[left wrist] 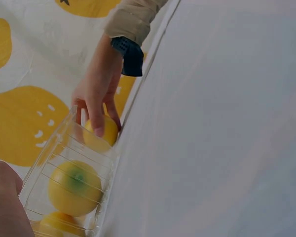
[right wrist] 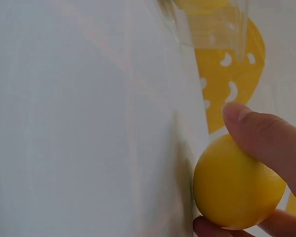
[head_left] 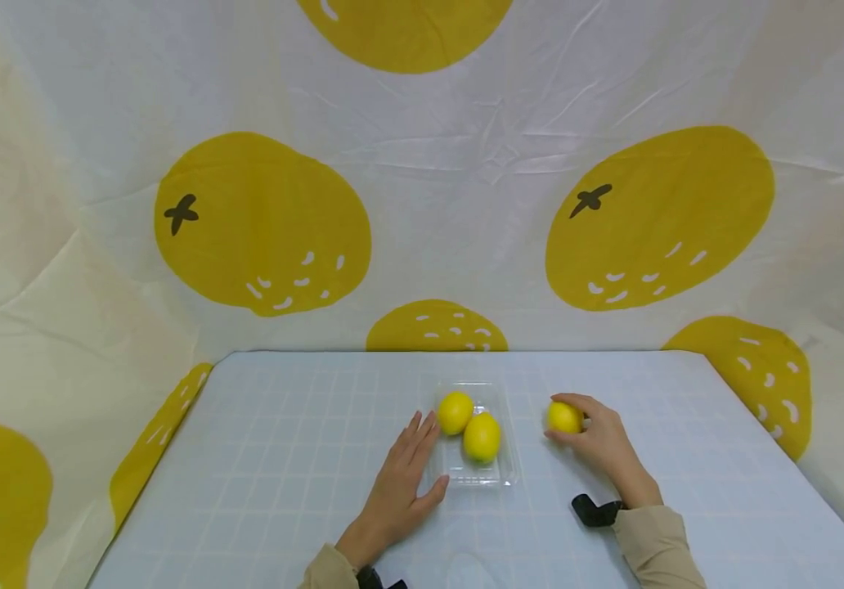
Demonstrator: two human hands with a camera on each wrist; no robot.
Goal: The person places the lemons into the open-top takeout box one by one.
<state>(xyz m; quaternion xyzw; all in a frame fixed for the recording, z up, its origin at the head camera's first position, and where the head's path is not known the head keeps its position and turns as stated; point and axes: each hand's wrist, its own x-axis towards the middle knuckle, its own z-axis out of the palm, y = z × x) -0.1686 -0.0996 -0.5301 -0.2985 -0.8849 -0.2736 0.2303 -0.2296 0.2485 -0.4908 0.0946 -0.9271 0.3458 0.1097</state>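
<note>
A yellow lemon (head_left: 564,418) is pinched between the thumb and fingers of my right hand (head_left: 606,442), low over the table and to the right of a clear plastic container (head_left: 509,474). In the right wrist view the held lemon (right wrist: 234,185) shows close up, the thumb (right wrist: 266,136) on one side and fingertips on the other. Two more lemons, one farther back (head_left: 455,412) and one nearer (head_left: 482,438), lie inside the container. My left hand (head_left: 401,491) has its fingers extended along the container's left side, thumb spread toward its near corner.
A pale checked cloth covers the table (head_left: 282,458). Behind it hangs a white curtain (head_left: 459,221) printed with large yellow fruit. Dark straps, one of them a right wrist strap (head_left: 595,511), are worn at both wrists.
</note>
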